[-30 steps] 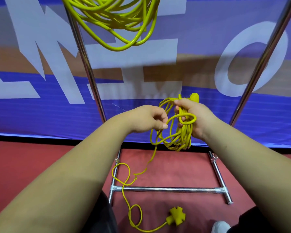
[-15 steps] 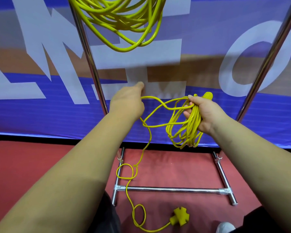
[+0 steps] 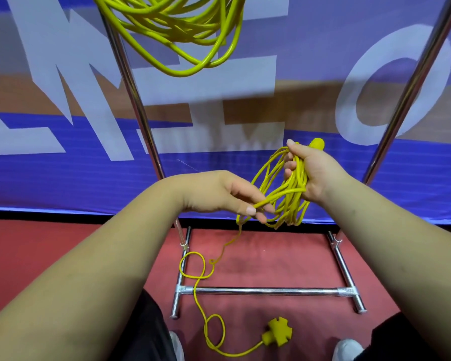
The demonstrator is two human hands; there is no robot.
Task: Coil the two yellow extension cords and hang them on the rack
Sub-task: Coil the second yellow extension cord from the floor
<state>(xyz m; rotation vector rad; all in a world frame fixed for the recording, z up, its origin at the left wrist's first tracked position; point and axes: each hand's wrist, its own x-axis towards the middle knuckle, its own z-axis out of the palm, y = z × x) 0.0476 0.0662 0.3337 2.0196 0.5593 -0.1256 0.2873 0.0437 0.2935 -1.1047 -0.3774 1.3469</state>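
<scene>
One cord (image 3: 182,35) hung on the rack (image 3: 136,105); right hand (image 3: 313,173) gripped the second cord (image 3: 289,196) in loops, left hand (image 3: 219,194) pinched its strand, rest below uncoiled.

your right hand (image 3: 314,175) grips the half-wound yellow rubber extension cord (image 3: 290,201), just right of your left hand (image 3: 219,194), which pinches one strand of it. its loose tail (image 3: 198,303) drops to the red matte floor (image 3: 271,256), crosses the base bar (image 3: 266,291) of the chrome metal tube rack (image 3: 135,100) and ends at the yellow cross-shaped socket block (image 3: 277,334), nearer you than that bar. the second coiled yellow cord (image 3: 182,29) hangs above, by the left upright. the blue vinyl banner (image 3: 63,183) stands behind the rack.
</scene>
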